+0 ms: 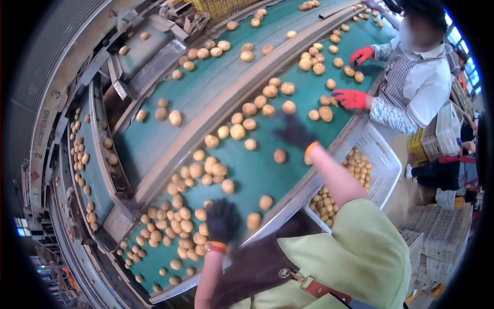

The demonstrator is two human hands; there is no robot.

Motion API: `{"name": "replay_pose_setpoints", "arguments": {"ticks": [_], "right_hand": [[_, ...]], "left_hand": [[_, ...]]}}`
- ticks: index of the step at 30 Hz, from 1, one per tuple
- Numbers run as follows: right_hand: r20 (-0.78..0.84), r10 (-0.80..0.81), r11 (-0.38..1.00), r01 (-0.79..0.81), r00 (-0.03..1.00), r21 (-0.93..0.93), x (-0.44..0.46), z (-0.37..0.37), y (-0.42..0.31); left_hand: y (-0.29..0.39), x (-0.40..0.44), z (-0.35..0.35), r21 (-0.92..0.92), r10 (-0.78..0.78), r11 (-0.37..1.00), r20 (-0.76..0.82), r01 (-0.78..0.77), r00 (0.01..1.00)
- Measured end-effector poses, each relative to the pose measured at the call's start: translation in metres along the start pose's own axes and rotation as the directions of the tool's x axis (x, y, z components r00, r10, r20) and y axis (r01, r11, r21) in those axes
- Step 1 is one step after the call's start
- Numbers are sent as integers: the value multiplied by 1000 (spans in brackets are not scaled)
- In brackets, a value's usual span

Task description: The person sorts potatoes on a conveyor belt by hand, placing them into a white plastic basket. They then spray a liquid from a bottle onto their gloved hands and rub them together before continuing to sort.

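Both my hands wear dark gloves with orange bands at the wrists, above a green conveyor belt (288,170) strewn with potatoes. My left hand (224,221) is low over the belt, beside a dense heap of potatoes (180,226); its back faces me and its fingers are hidden or blurred. Farther up the belt, my right hand (296,131) is smeared by motion, fingers seemingly spread, with nothing visible in them. Just beyond its fingers lies a potato (288,106), and a darker potato (280,155) rests on the near side.
A white plastic crate (393,172) holding potatoes stands against the belt's near edge. Across the crate, a co-worker in red gloves (351,98) handles potatoes. A raised divider (206,116) separates a second belt (170,141). Stacked crates (437,232) stand at right.
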State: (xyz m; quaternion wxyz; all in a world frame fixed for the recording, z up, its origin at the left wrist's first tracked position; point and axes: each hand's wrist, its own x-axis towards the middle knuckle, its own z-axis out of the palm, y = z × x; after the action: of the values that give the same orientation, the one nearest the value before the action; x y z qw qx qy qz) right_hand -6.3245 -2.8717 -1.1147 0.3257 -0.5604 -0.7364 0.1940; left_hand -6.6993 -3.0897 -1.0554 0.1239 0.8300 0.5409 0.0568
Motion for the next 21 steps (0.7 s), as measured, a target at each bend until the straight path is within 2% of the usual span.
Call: {"name": "replay_pose_setpoints", "arguments": {"ticks": [1,2,3,4,5,6,8,10,12,13,15,16,18,19,20,21], "right_hand": [[-239,-6,998,-10,971,-66,13,-20,44],[-320,137,967,-196,937,-160,11,-37,104],[-241,408,830,-468,880,-305,20,-75,91],[-53,-81,638,11,995,-770,7,-67,196],[-340,245,891,-349,908,-290,12,-73,169],[-332,238,897,-338,913,-286,14,-72,148],[-339,218,687,-390,915,-613,8,-60,115],[-296,297,754,-413,908,-511,0,-39,90],[-239,290,763,-375,927,-527,2,-22,70],[-227,285,768,-364,931,-528,7,-14,60],[-69,266,861,-269,961,-431,12,1,37],[-58,268,864,-267,962,-428,16,7,18],[273,287,952,-241,918,-189,29,19,-23],[276,282,953,-236,919,-189,39,28,-32],[349,262,955,-295,900,44,48,35,-39],[426,224,893,-360,877,271,52,44,-51]], "left_hand": [[-13,-15,-3,19,-75,997,-58,76,995],[-24,-33,-8,37,-153,987,-113,158,982],[-30,-43,-14,44,-165,984,-113,171,980],[-34,-54,-21,60,-207,975,-114,214,972],[-37,-61,-25,74,-247,964,-117,257,962],[-41,-64,-23,77,-260,960,-121,271,958],[-48,-70,-15,-129,-372,927,-174,353,912],[-40,-60,-14,-119,-371,928,-231,353,899],[-18,-25,-29,-164,-358,931,-219,328,908],[-6,-10,-33,-146,-287,955,-229,259,930],[7,13,-25,-202,-138,974,-180,100,974],[15,24,-21,-201,-146,973,-173,110,974],[21,39,-13,-272,56,961,-7,-56,998],[13,39,-12,-271,51,961,-9,-52,999],[2,37,-12,-206,41,978,41,-31,998],[-9,26,-11,-139,18,990,100,-4,995]]}}
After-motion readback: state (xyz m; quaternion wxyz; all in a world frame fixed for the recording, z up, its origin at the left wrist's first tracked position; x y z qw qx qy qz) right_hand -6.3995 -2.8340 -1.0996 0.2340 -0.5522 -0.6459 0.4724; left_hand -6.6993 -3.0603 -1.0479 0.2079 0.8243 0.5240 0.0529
